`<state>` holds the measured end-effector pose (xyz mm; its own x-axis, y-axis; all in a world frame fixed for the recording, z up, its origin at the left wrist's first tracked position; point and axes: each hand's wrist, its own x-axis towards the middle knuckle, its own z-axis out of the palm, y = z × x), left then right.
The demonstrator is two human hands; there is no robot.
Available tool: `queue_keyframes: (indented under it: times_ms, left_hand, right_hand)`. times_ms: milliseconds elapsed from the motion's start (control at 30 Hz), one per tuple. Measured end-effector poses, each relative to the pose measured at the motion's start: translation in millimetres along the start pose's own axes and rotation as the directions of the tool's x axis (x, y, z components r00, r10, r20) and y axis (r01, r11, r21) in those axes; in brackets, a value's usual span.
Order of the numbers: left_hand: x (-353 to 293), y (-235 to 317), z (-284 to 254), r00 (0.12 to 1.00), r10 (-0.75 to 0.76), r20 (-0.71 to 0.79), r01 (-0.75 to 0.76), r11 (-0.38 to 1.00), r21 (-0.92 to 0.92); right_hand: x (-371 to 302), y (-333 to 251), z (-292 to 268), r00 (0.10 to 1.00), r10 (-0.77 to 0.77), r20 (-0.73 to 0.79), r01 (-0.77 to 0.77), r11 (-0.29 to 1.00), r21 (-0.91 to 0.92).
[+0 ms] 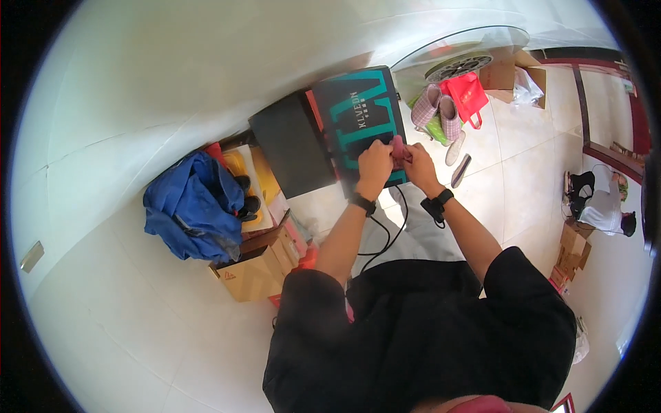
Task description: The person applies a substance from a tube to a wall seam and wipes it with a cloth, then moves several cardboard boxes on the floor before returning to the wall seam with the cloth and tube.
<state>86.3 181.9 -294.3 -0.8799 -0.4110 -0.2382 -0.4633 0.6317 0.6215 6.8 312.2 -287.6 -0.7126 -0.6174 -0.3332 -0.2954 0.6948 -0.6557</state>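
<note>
Both hands close together over a box, forearms coming up from below. Left hand [375,165]: fingers curling inward, drawn nearly closed, tips pressing at a small pink cloth [398,146]. Right hand [421,167]: thumb and fingers also bending closed, gripping the cloth's other side. The cloth is bunching up, looking soft and crumpled, its lower part partly hiding between the fingers; it is sitting over the near right part of the box. Black bands are circling both wrists; a thin black cable [390,242] is looping below the forearms.

The box [354,103] is showing a smooth, flat dark face with bold teal shapes, its edges straight and crisp. A plain matte-dark panel [288,146] is lying just beside it on the left.

Farther left, a blue bag [191,201] is slumping in deep, wrinkled folds; near it, a brown cardboard box [250,277] is standing with stiff flaps.

To the right, checked fabric slippers [449,118] are resting beside a glossy red bag [466,94]. Beyond these, a clear, curved glass sheet [506,36] is arching over a round, patterned disc [457,67]. Pale, shiny tiles [527,162] are covering the floor.
</note>
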Motion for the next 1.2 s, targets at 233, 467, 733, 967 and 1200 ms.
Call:
queue_keyframes:
  times_ms: [233, 467, 733, 967, 1200]
  left_hand:
    - [-51.1, 26.6, -6.6, 0.992, -0.124, 0.033, 0.125, 0.991, -0.047]
    - [-87.0, 74.9, -15.7, 0.966, -0.133, -0.222, 0.11, 0.988, -0.112]
    - [-48.1, 215.5, 14.0, 0.931, -0.159, -0.329, 0.125, 0.985, -0.123]
    - [19.4, 317.2, 26.8, 0.962, -0.017, -0.272, -0.064, 0.955, -0.288]
    - [52.6, 368.8, 2.4, 0.959, 0.136, -0.247, -0.191, 0.958, -0.215]
  right_hand:
    - [-29.4, -7.1, -28.0, 0.978, -0.089, 0.187, 0.083, 0.996, 0.038]
    - [-36.8, -4.7, -81.9, 0.872, -0.376, 0.314, 0.326, 0.924, 0.2]
    - [-23.6, 50.3, -208.1, 0.85, -0.441, 0.288, 0.385, 0.894, 0.23]
    - [-25.4, 98.1, -320.7, 0.921, -0.383, 0.064, 0.353, 0.894, 0.275]
    - [-22.7, 87.4, -379.6, 0.909, -0.408, -0.08, 0.414, 0.867, 0.278]
